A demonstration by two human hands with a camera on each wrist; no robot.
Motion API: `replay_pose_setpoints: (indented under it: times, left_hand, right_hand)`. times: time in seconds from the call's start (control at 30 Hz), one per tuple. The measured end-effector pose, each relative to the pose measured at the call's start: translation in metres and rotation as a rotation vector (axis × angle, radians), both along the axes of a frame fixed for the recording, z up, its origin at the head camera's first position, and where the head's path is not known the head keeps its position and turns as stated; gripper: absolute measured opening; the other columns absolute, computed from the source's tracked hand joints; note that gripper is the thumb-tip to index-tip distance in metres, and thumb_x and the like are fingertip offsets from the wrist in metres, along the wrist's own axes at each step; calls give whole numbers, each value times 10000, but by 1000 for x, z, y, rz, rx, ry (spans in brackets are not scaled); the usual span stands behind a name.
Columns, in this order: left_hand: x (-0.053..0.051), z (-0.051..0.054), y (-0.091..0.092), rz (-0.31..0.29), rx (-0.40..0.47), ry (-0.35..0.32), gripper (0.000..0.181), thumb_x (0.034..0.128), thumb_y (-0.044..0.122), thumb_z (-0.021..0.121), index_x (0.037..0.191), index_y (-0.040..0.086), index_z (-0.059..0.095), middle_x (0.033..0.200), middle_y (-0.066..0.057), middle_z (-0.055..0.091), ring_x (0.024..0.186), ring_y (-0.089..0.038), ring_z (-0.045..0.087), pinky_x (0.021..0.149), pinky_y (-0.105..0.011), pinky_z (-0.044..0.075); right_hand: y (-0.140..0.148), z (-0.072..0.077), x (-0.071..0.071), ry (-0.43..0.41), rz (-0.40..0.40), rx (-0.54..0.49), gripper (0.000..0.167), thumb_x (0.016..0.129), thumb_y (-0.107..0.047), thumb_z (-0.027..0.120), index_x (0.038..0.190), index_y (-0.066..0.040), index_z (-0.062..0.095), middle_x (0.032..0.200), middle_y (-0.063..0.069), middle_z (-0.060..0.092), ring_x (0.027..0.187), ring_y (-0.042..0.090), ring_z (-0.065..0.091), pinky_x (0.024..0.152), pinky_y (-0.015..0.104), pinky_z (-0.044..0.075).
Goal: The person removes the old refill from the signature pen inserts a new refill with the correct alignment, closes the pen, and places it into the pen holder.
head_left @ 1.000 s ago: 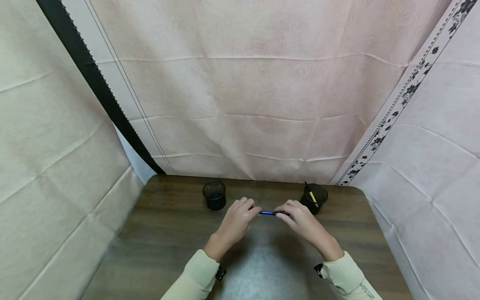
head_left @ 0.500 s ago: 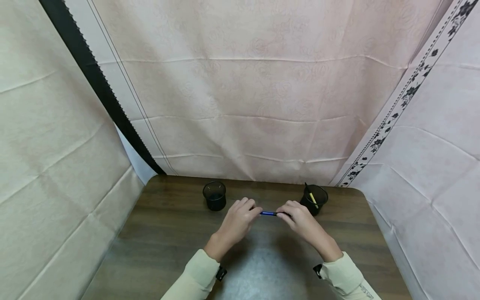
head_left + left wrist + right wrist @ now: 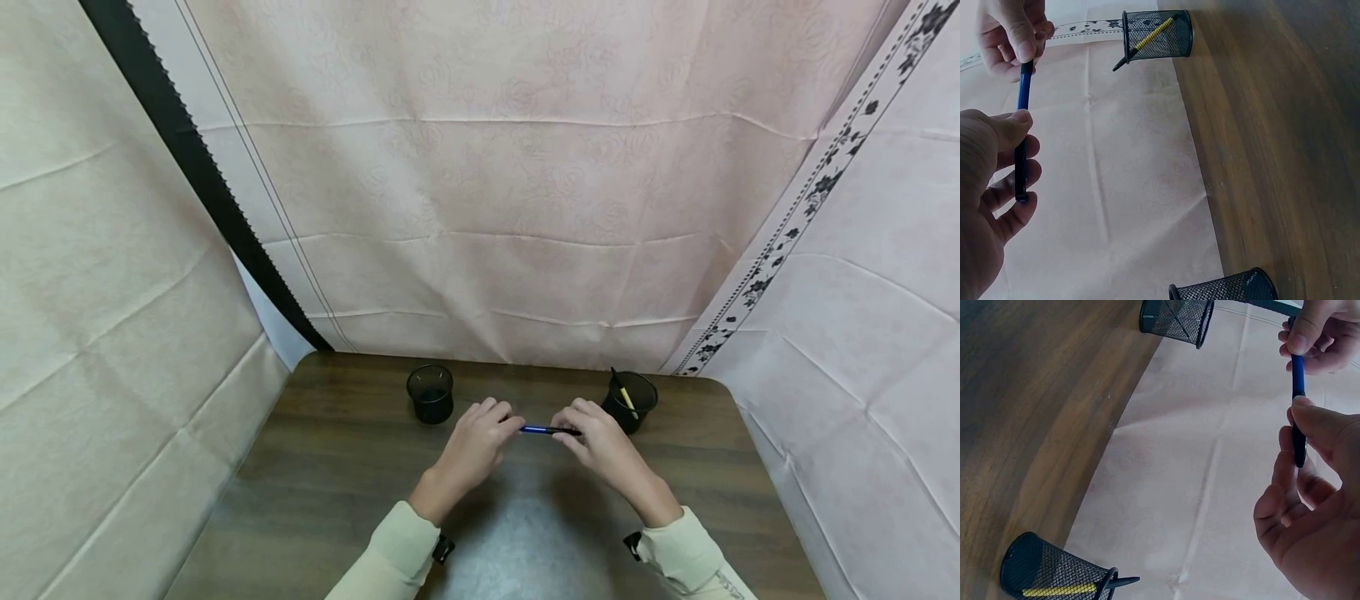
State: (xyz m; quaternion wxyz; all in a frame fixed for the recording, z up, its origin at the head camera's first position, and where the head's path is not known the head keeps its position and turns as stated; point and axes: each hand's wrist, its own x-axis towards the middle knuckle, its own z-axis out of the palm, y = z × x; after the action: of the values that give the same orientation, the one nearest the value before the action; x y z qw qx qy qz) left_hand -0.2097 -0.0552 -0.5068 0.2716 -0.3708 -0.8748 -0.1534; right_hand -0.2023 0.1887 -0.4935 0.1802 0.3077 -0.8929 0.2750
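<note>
A blue pen with black ends is held level between both hands above the table. My left hand pinches one end of it between thumb and fingers. At its other end, the right hand grips the black part the same way. In the left wrist view the blue barrel shows between the two thumbs. The right wrist view shows the pen's black tip reaching past the right thumb.
Behind the left hand stands a black mesh pen cup. Another mesh cup, beside the right hand, holds a yellow-and-black pen. Cloth sheets hang around the back and sides of the wooden table.
Both hands stay almost in place with the pen between them. The right hand's fingers have shifted slightly on the black end, showing a little more of it.
</note>
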Motion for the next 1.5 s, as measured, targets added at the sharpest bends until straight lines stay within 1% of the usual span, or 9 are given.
replay_pose_setpoints:
  times: [0.13, 0.4, 0.63, 0.77, 0.87, 0.97, 1.13, 1.3, 1.5]
  left_hand:
    - [0, 0, 0, 6, 0, -4, 88, 949, 176, 763, 1034, 170, 788, 904, 54, 633, 797, -106, 511, 658, -211, 424]
    - [-1, -1, 1, 2, 12, -5, 100, 940, 169, 773, 1038, 169, 789, 908, 54, 642, 798, -104, 523, 659, -217, 445]
    - [-1, 0, 1, -1, 17, -14, 110, 929, 172, 785, 1039, 168, 787, 903, 53, 638, 799, -107, 523, 664, -220, 453]
    - [-1, 1, 1, 3, 12, -13, 114, 925, 171, 789, 1039, 166, 788, 905, 51, 640, 806, -107, 528, 668, -219, 457]
    - [0, 2, 0, 4, 11, -15, 127, 918, 161, 796, 1045, 164, 789, 906, 50, 639, 810, -106, 526, 670, -218, 453]
    - [0, 3, 0, 5, 11, -14, 126, 922, 168, 792, 1048, 163, 790, 904, 52, 637, 808, -104, 520, 668, -218, 443]
    - [0, 3, 0, 5, 9, -4, 117, 931, 174, 783, 1048, 163, 789, 901, 48, 636, 798, -103, 517, 660, -218, 435]
    - [0, 3, 0, 2, 11, -6, 114, 937, 165, 777, 1050, 163, 787, 911, 47, 635, 806, -103, 525, 665, -215, 434]
    - [0, 3, 0, -4, 9, -19, 113, 951, 162, 760, 1061, 155, 784, 923, 37, 639, 822, -113, 538, 670, -218, 435]
  right_hand:
    - [-1, -1, 1, 10, -12, -7, 217, 821, -88, 866, 966, -162, 723, 930, -63, 624, 874, 90, 575, 735, 280, 547]
    - [-3, -3, 1, 63, -26, -22, 258, 779, -86, 898, 954, -157, 722, 909, -49, 592, 879, 113, 598, 726, 280, 560]
    - [-3, -5, 1, 41, -32, -44, 303, 762, -61, 907, 971, -154, 708, 921, -44, 589, 877, 115, 609, 733, 269, 571]
    - [-1, -6, 1, 12, -19, -61, 319, 767, -92, 907, 1009, -148, 707, 955, -34, 618, 886, 117, 641, 742, 265, 582]
    - [1, -5, 0, -24, -13, -64, 270, 817, -138, 875, 1038, -147, 720, 978, -30, 641, 908, 121, 639, 754, 274, 578]
    - [2, -3, 0, -64, -12, -49, 176, 895, -178, 810, 1054, -143, 744, 996, -41, 668, 930, 125, 615, 770, 301, 558]
    - [4, -1, -1, -109, -4, -4, 72, 971, -185, 727, 1024, -158, 767, 962, -82, 684, 892, 97, 597, 761, 307, 533]
    - [3, -1, -2, -94, 15, 15, 47, 973, -148, 714, 981, -149, 760, 904, -85, 681, 827, 74, 585, 735, 284, 532]
    - [1, -1, -3, -40, 34, -12, 35, 944, -108, 739, 957, -130, 762, 890, -61, 692, 817, 85, 599, 718, 278, 541]
